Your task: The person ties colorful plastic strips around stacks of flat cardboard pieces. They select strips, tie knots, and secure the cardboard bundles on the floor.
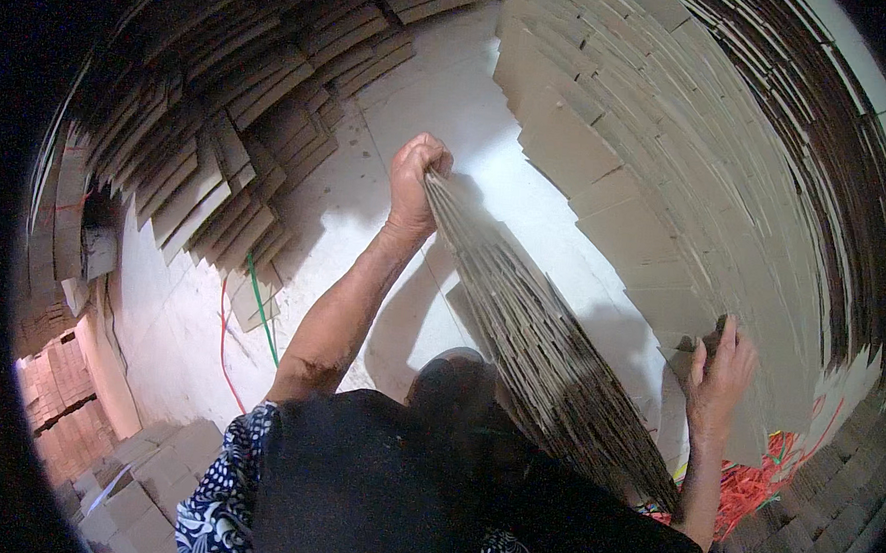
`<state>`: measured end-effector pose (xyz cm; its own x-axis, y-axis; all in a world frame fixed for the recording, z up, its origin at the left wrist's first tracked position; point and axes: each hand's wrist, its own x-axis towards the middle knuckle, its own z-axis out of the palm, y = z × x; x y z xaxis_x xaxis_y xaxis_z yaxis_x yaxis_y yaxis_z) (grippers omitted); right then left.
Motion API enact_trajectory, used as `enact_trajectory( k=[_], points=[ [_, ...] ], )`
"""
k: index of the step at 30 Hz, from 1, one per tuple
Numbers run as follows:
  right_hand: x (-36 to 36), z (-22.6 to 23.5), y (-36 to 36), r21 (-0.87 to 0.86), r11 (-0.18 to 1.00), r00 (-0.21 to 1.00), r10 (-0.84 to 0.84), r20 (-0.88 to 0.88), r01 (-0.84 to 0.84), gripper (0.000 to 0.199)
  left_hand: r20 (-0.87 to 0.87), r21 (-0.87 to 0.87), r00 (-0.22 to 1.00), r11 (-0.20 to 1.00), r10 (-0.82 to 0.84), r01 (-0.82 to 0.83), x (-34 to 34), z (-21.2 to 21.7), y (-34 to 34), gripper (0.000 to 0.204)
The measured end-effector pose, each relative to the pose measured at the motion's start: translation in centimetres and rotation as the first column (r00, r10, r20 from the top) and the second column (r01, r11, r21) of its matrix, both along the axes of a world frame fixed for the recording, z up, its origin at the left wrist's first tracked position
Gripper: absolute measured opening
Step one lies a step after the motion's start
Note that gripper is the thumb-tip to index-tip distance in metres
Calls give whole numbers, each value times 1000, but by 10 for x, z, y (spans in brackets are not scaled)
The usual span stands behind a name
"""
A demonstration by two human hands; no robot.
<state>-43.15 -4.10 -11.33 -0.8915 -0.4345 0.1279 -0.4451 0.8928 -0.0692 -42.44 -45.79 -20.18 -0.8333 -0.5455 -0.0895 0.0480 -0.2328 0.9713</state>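
Clutching 1 end of the cardboard sheaf (549,347), the left grip (418,180) was clenched, while the right grip (722,379), unclenched, was by the stack (629,166).

Bundle: many thin grey-brown cardboard pieces (550,332), layered close together with their edges showing.
Bundle's upper end: pinched to a narrow tip in the closed left hand (416,180).
Bundle's pose: slanting from that grip down to the lower right, spreading wider like a fan, its layers slightly uneven.
Bundle's lower end: close by the right forearm, partly hidden.
Row of cardboard: flat tan sheets (619,176) in a long, overlapping, curved row on the right side, their near edges stepped.
Row's lower part: behind the right hand (720,379), fingers unfolded; contact is unclear.
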Motion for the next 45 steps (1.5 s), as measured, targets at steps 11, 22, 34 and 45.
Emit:
enact_trajectory(
  k=[11, 22, 34, 45],
  points=[
    [17, -11, 2, -199, 980, 980, 42, 195, -3, 37, -19, -35, 999, 999, 36, -37, 1, -4, -2, 20],
    [-23, 2, -57, -13, 1000, 975, 3, 223, 0, 29, -202, -822, 979, 547, -21, -158, -61, -7, -16, 13],
    [-10, -5, -55, -84, 982, 981, 178, 73, -172, 45, -19, 116, 998, 992, -56, 58, -100, 10, 1, 29],
    [-15, -2, -57, -75, 957, 959, 279, -42, -281, 44, -21, -103, 994, 989, -111, 108, -105, 0, -4, 23]
  ],
)
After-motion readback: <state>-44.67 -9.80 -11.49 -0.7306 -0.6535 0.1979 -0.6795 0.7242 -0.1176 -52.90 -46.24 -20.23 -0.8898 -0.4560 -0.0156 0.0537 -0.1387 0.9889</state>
